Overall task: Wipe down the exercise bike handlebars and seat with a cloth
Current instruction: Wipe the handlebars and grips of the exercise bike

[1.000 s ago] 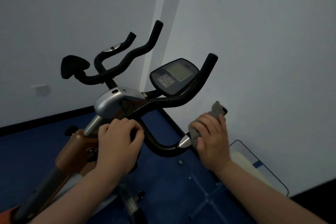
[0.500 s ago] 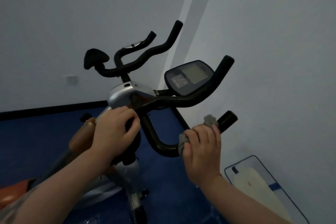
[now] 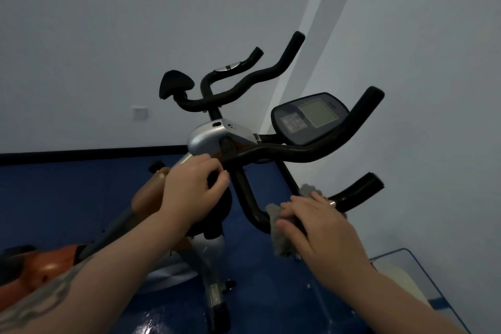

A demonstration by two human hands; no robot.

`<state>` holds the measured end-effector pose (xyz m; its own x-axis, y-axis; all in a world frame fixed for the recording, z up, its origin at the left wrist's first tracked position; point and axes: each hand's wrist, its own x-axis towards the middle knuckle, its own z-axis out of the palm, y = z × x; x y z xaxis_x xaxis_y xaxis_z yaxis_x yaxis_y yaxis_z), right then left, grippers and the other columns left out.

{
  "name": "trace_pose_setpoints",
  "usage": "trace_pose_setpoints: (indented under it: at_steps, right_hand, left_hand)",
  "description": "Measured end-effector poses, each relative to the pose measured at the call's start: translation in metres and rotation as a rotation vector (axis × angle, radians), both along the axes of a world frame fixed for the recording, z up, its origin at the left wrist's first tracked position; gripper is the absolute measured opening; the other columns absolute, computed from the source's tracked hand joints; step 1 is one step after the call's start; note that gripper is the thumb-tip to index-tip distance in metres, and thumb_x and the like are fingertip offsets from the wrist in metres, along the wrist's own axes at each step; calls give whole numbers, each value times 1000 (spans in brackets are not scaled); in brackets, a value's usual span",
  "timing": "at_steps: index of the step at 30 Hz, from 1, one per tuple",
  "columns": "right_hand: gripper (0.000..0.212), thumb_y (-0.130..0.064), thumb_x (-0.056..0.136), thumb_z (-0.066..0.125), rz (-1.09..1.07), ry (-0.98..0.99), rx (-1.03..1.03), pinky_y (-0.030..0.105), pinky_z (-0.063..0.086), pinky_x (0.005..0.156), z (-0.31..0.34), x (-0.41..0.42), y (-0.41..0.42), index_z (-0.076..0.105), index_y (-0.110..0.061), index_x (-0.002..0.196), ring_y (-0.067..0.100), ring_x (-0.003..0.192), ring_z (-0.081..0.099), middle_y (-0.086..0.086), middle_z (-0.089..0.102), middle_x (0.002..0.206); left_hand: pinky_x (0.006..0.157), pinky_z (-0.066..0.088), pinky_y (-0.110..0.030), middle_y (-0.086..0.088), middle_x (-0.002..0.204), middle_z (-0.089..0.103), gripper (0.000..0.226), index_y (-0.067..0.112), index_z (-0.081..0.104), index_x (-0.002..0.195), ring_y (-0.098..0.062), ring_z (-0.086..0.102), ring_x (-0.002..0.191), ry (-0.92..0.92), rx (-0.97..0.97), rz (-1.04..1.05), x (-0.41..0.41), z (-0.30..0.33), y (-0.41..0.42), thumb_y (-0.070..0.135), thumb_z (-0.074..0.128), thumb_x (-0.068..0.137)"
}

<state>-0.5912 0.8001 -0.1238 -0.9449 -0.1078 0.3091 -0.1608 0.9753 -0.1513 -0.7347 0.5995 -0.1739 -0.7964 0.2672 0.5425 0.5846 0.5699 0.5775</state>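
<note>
The exercise bike's black handlebars (image 3: 292, 154) branch out from a silver stem cover (image 3: 208, 138) in the middle of the view. My right hand (image 3: 322, 228) grips a grey cloth (image 3: 282, 236) wrapped round the lower right bar, near its silver sensor ring. The bar's black end (image 3: 360, 190) sticks out past my fingers. My left hand (image 3: 192, 192) holds a black knob on the stem just below the handlebar joint. The console (image 3: 309, 116) sits above the right bar. The seat is out of view.
Blue floor (image 3: 67, 206) lies under the bike, with a black skirting along the pale wall (image 3: 108, 35). A clear-edged mat with a pale object (image 3: 401, 279) is at the lower right. The orange and grey frame (image 3: 54, 263) runs to the lower left.
My right hand with the cloth has slid down the lower right bar toward its bend, baring more of the bar's end. The view has shifted, so the bike sits further right. My left hand stays put.
</note>
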Motion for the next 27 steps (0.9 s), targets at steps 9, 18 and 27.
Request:
trace_pose_setpoints:
  at_steps: [9, 18, 27]
  right_hand:
    - [35, -39, 94, 41, -6, 0, 370, 38, 41, 96, 1, -4, 23, 65, -15, 102, 23, 88, 57, 0, 62, 94]
    - [30, -20, 100, 36, -95, -373, 552, 35, 25, 54, -12, -59, -51, 39, -11, 129, 27, 80, 52, 14, 45, 103]
    - [29, -24, 104, 28, -131, -521, 236, 37, 33, 65, -13, -108, -57, 40, -10, 126, 33, 94, 53, 16, 44, 114]
  left_hand:
    - [54, 28, -16, 10, 67, 51, 26, 18, 59, 68, -7, 47, 64, -4, -55, 45, -2, -2, 1, 34, 48, 87]
    - [50, 19, -16, 13, 63, 38, 28, 24, 48, 63, 2, 39, 56, -74, -72, 97, 3, -3, 1, 37, 48, 88]
    - [50, 21, -15, 13, 63, 39, 27, 26, 47, 61, 0, 38, 57, -62, -31, 65, -1, 0, -1, 39, 46, 85]
